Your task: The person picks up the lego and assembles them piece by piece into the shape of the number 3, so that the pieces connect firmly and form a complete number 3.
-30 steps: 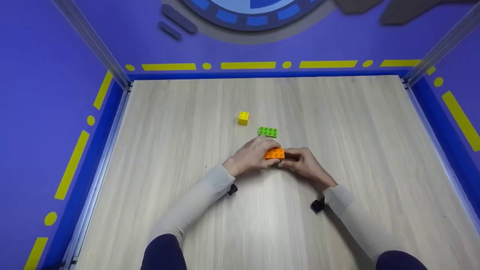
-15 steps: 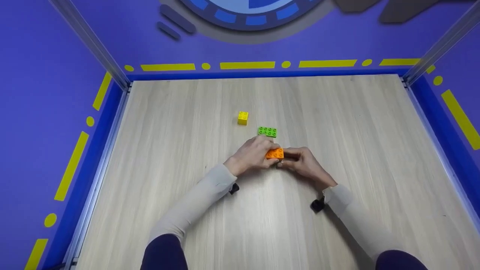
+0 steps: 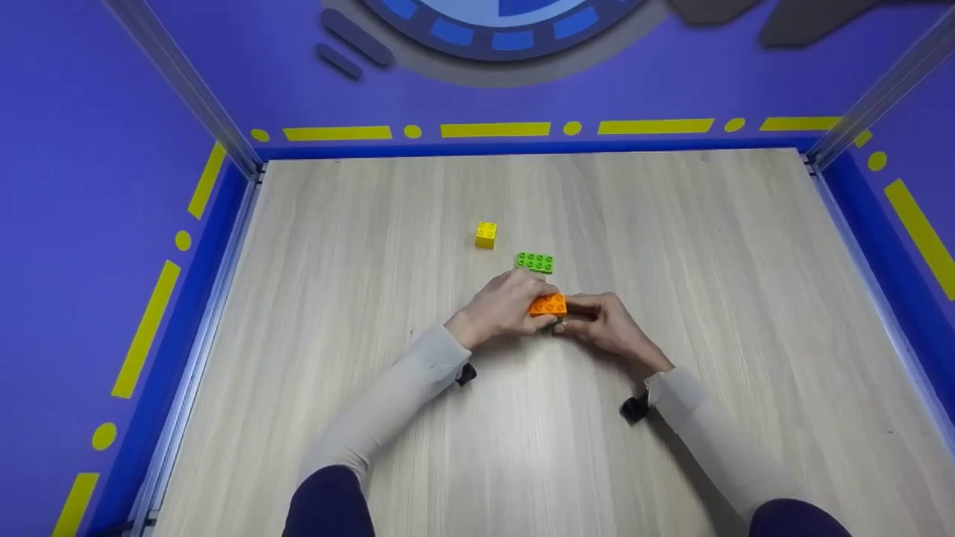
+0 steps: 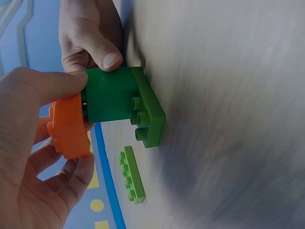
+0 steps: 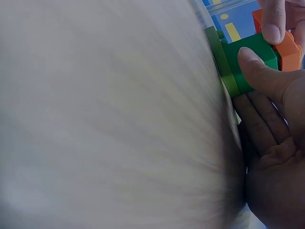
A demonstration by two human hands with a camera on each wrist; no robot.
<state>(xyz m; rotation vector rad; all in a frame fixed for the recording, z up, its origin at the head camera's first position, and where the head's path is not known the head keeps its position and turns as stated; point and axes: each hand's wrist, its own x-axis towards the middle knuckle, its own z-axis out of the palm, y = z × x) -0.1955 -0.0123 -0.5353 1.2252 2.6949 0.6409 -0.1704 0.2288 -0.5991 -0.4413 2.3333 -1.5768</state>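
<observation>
My left hand (image 3: 503,304) pinches an orange toy building brick (image 3: 548,305) between thumb and fingers, its studs facing up. Directly under it, a dark green brick (image 4: 109,94) stands on a flat green brick (image 4: 153,119), whose exposed studs stick out to one side. In the left wrist view the orange brick sits slightly tilted against the dark green one, with some studs showing in the gap. My right hand (image 3: 613,324) grips the dark green brick, its thumb (image 5: 257,64) lying along one side. From the head view, the dark green brick is mostly hidden by the hands.
A loose light green flat brick (image 3: 535,262) lies just beyond my left hand. Farther back and a little left is a yellow brick (image 3: 486,236). Blue panels (image 3: 477,104) border the wooden table (image 3: 358,246) at the back and both sides.
</observation>
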